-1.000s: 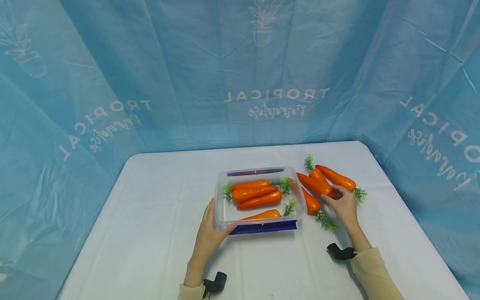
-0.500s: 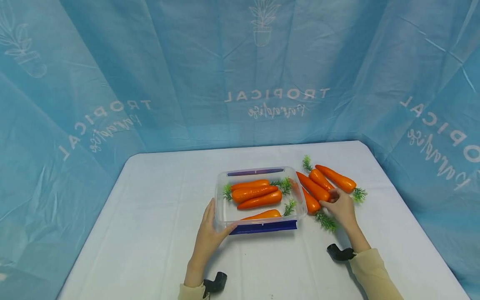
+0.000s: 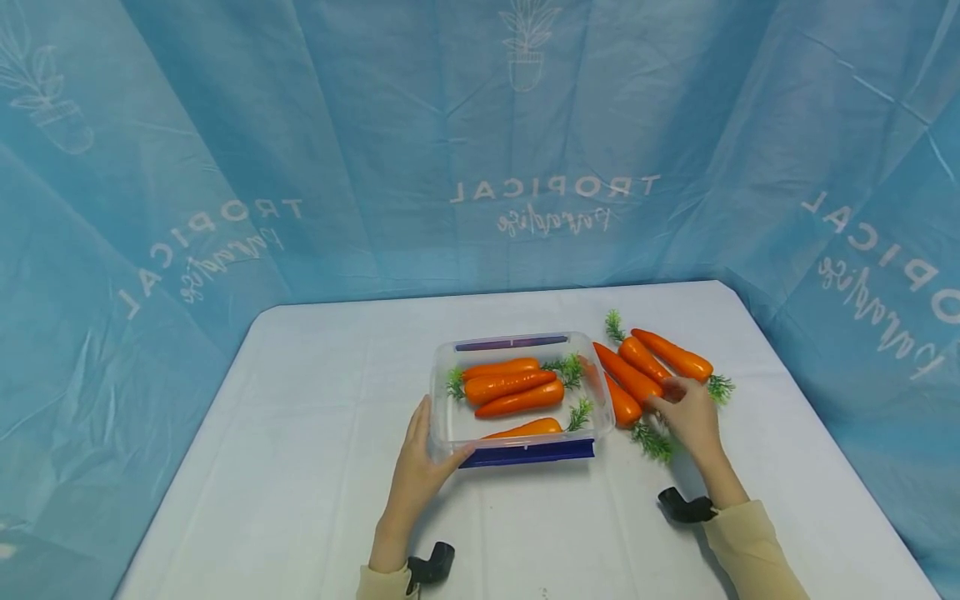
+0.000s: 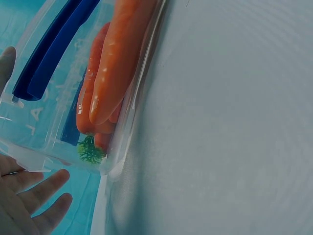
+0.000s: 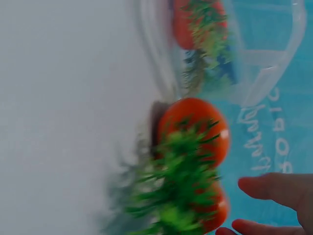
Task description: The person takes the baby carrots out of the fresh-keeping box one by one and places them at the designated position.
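Note:
A clear plastic box [image 3: 450, 427] with blue latches holds several orange carrots [image 3: 510, 386] with green tops. My left hand [image 3: 416, 467] rests at its front left corner, thumb at the front rim and straight fingers along the side; the left wrist view shows those fingers [image 4: 46, 193] spread. Right of the box, my right hand [image 3: 688, 415] is at the thick end of a carrot [image 3: 626, 372]. Its thumb [image 5: 264, 187] stands apart from the round carrot ends in the right wrist view. One more carrot [image 3: 621, 404] lies between that carrot and the box.
Beyond the right hand lie two more carrots, one short-looking carrot [image 3: 642, 358] and an outer one [image 3: 672, 353]. A white cloth covers the table [image 3: 315, 433]. Blue printed sheets [image 3: 375, 167] hang around its back and sides.
The carrot at my right hand has shifted slightly toward me and lies lower beside the others. My right fingers have come away from it. The left hand and box stay put.

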